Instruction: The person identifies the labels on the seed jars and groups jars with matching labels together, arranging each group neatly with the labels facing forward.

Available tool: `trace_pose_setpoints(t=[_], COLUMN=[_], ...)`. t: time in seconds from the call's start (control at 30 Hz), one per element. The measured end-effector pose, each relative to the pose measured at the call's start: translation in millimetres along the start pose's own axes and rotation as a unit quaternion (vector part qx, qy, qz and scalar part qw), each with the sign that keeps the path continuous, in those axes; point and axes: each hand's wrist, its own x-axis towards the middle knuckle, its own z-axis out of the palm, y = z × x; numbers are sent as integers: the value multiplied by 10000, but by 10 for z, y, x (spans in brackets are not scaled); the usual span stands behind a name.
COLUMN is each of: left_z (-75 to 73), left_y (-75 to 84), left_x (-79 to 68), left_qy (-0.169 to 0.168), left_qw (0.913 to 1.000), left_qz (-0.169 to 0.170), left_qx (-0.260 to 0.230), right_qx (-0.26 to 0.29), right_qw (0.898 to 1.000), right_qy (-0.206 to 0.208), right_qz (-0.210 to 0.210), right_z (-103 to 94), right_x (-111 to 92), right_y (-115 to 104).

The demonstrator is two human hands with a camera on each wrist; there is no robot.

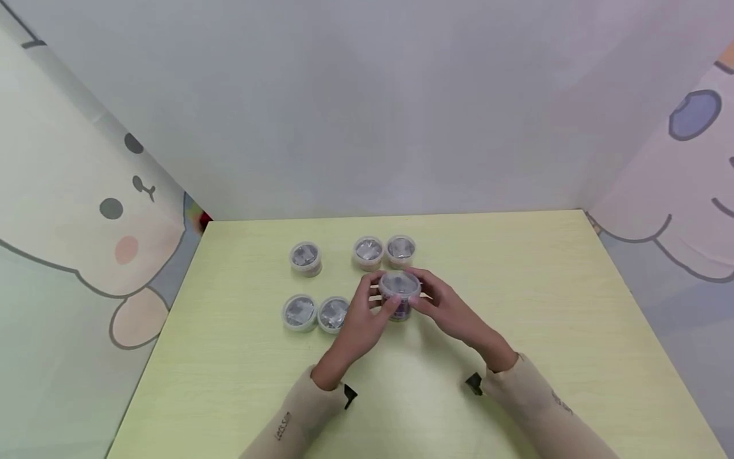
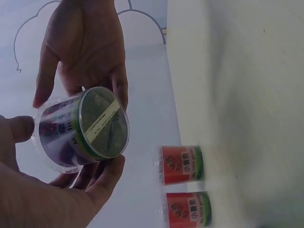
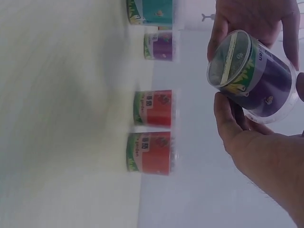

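Both hands hold a clear lidded plastic tub with a purple label, above the table in front of two other tubs. The left hand curls round its left side, thumb toward the front. On the opposite side, the right hand grips it with thumb and fingers. In the left wrist view the clear base of the purple-labelled tub shows a pale strip and dark contents. Green leaf print borders the purple label in the right wrist view.
Behind the hands stand two red-labelled tubs, side by side. Farther left is a smaller-looking purple-labelled tub. A teal-labelled tub is among the lidded tubs near the left hand. The pale yellow table meets a fabric backdrop.
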Motion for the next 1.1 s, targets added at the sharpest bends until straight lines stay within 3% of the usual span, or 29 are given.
trace_pose_setpoints(t=[0.27,0.5,0.67,0.83,1.1], left_z=[-337,-665,-892,-1071,-1302], left_y=[103,-160,-206,-239,-329], left_x=[62,252,339,433,613], left_qy=[-186,-285,-388,-550,-815], left_qw=[9982,9901,9832,9778,9655], left_qz=[395,660,628,608,560], left_qx=[420,1203,1670,1928,2411], right_qx=[25,-204,-530,-664,-1067], right_qw=[9977,9966,9933,9907,9876], right_qy=[-351,-538,-762,-832,-688], right_qz=[-586,-589,-685,-844,-927], right_z=[35,92,146,178,213], right_x=[296,545,680,867,1211], right_y=[-2,-211,-448,-413,-77])
